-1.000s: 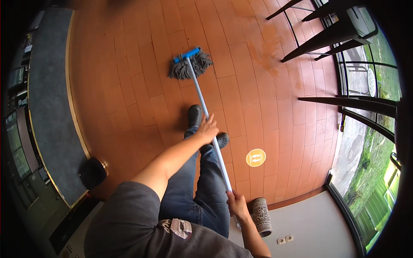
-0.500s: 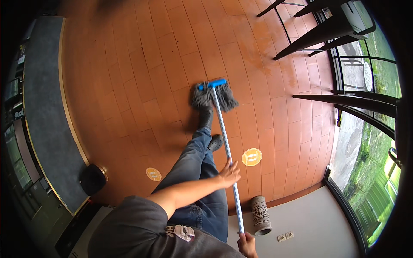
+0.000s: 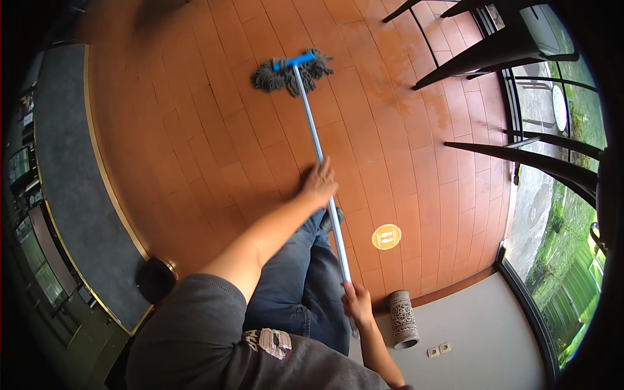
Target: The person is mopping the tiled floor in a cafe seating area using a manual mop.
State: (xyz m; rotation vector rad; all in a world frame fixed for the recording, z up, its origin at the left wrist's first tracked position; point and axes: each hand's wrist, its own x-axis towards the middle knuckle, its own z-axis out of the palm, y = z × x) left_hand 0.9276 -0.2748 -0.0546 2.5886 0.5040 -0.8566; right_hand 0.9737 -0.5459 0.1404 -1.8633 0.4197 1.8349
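The mop (image 3: pixel 311 121) has a pale blue-grey pole, a blue clamp and a grey string head. Its head lies spread on the tiled floor, far out in front of me. Around the middle of the pole is my left hand (image 3: pixel 320 183), the arm stretched forward and some fingers only loosely curled. Lower down, my right hand (image 3: pixel 356 302) grips the pole near its end, close to my hip. The pole runs at a slant between the two hands, leaning toward the far left.
Dark chair legs (image 3: pixel 468 62) stand at the right by the glass wall. A carved grey cylinder (image 3: pixel 403 320) is beside the pale wall near my right arm. On the left runs a long dark counter (image 3: pixel 65 169) with a round black seat (image 3: pixel 156 279). An orange round sticker (image 3: pixel 386 236) marks the floor.
The mop head has moved away from my feet, forward and a little left. Both hands have pushed forward with the pole, and the left arm is straighter.
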